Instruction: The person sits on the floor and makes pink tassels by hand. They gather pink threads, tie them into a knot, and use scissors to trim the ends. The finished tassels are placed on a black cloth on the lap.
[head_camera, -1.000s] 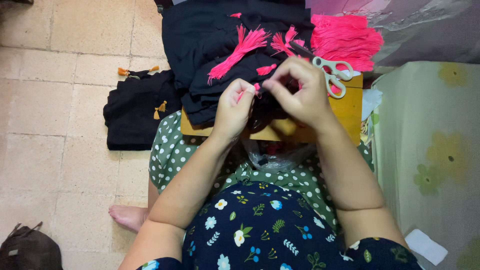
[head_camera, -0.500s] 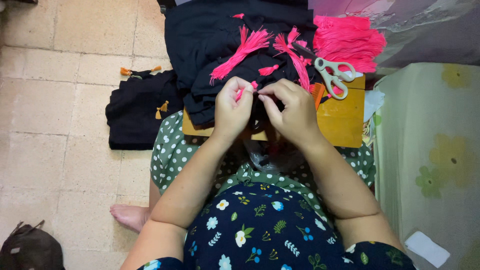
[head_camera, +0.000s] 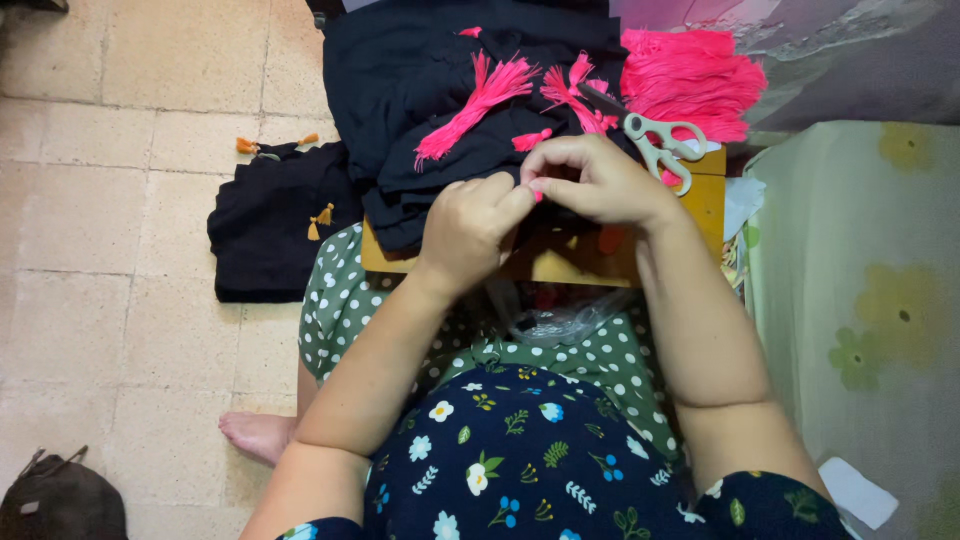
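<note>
Pink thread bit (head_camera: 538, 195), pinched between the left hand (head_camera: 468, 232) and right hand (head_camera: 600, 182) over the black cloth (head_camera: 450, 90), could slip loose if either grip eases, I judge.

Bare arms and hands; navy top (head_camera: 520, 460) with small flowers, green white-dotted skirt (head_camera: 380, 300) over lap; bare foot (head_camera: 258, 436) on tiles.

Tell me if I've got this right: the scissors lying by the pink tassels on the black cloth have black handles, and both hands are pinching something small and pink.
Not quite. The scissors have white handles, as the head view shows. The rest holds: they lie by the pink tassels on the black cloth, and the left hand and right hand pinch something small and pink.
</note>
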